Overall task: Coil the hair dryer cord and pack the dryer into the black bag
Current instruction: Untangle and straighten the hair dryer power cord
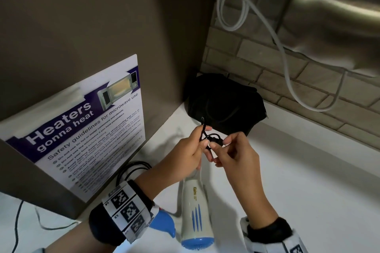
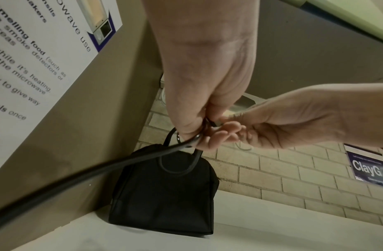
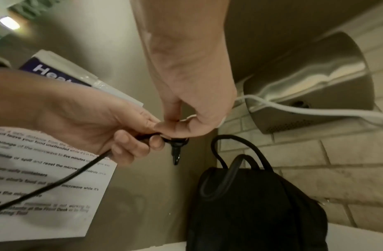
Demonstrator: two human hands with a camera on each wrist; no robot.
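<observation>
The white and blue hair dryer [image 1: 196, 211] lies on the white counter [image 1: 308, 170], below my hands. Its black cord [image 2: 100, 173] runs up to them, and a few loops [image 1: 131, 170] lie by the poster. My left hand [image 1: 195, 148] grips the cord near its end. My right hand [image 1: 228, 146] pinches the cord at the black plug [image 3: 176, 149], whose prongs point down. The two hands touch, held just in front of the black bag [image 1: 224, 104]. The bag stands in the corner, its handles [image 3: 240, 152] up. Whether it is open, I cannot tell.
A microwave safety poster [image 1: 86, 129] leans on the brown panel at the left. A steel wall unit [image 1: 329, 22] with a white cable [image 1: 287, 57] hangs on the brick wall at the right. A blue part [image 1: 164, 224] lies beside the dryer.
</observation>
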